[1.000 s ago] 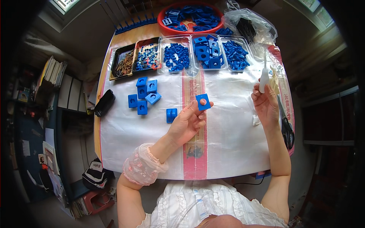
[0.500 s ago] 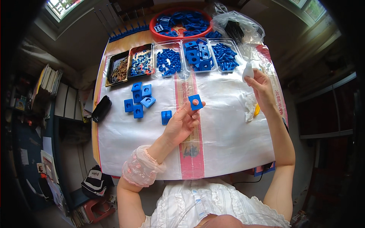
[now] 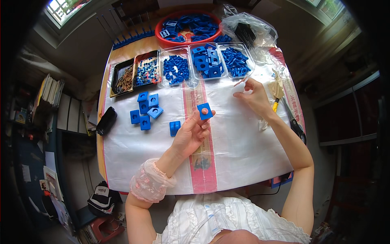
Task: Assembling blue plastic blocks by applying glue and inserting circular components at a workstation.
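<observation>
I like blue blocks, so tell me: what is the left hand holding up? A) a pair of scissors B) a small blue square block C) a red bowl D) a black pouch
B: the left hand pinches a small blue square block in its fingers, lifted above the white table cover.

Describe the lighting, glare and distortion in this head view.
Head view: daylight from the corner windows; soft glare on the white table cover and the clear plastic bag; fisheye bends the table edges and darkens the rim; the left hand and its blue block stay sharp.
</observation>
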Demonstrator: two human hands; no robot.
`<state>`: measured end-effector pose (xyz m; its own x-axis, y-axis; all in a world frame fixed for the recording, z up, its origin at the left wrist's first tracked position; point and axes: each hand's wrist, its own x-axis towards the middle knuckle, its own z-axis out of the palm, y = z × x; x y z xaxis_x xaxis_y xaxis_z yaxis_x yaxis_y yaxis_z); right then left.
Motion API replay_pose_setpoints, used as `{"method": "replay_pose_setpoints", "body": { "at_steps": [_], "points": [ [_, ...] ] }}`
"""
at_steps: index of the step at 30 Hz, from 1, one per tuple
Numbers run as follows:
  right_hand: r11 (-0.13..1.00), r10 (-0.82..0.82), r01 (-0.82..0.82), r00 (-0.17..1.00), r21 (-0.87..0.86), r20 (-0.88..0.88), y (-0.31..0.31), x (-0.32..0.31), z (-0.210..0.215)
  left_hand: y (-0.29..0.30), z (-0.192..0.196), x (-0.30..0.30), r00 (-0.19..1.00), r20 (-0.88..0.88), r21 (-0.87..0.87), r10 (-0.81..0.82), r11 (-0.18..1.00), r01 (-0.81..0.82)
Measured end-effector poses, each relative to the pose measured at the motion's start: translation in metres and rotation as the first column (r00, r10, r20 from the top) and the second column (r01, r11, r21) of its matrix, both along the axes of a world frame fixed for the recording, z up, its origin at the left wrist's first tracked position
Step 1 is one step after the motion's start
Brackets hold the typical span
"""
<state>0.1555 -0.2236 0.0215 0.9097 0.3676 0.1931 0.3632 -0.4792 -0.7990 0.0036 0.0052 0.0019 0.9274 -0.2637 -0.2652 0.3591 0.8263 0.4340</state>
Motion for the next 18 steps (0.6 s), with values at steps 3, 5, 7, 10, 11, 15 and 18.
{"method": "replay_pose_setpoints", "body": {
  "at_steps": [3,5,7,10,11,15,18],
  "points": [
    [0.995,-0.019,0.024,0.999,-0.1,0.045,0.0036,-0.0029,0.0007,0.0006,-0.0008,-0.0001,1.0,0.004,0.003,-0.002,1.0,0.002],
    [0.994,-0.017,0.022,0.999,-0.105,0.052,0.0014,-0.0005,-0.0001,0.0002,-0.0016,0.0,1.0,0.009,0.006,-0.009,1.0,0.008],
    [0.994,-0.014,0.019,0.999,-0.11,0.039,0.0005,0.0002,-0.001,-0.0001,-0.0008,0.0001,1.0,0.009,0.008,-0.008,1.0,0.008],
    [0.994,-0.01,0.011,1.0,-0.11,0.009,-0.0002,0.0006,-0.0033,-0.0004,-0.0002,-0.0001,1.0,0.006,0.01,-0.006,1.0,0.006],
    [0.995,-0.008,0.009,1.0,-0.103,0.012,-0.0014,0.0022,-0.0056,-0.0006,0.0002,0.0,1.0,0.005,0.011,-0.005,1.0,0.005],
    [0.997,-0.008,0.009,1.0,-0.082,0.023,0.0006,0.0007,-0.0063,-0.0002,-0.002,0.0,1.0,0.006,0.005,-0.008,1.0,0.008],
    [0.996,-0.017,0.018,1.0,-0.093,0.013,0.0002,-0.0008,-0.0046,-0.0007,-0.0017,0.0,1.0,0.012,0.011,-0.01,1.0,0.01]
  ]
}}
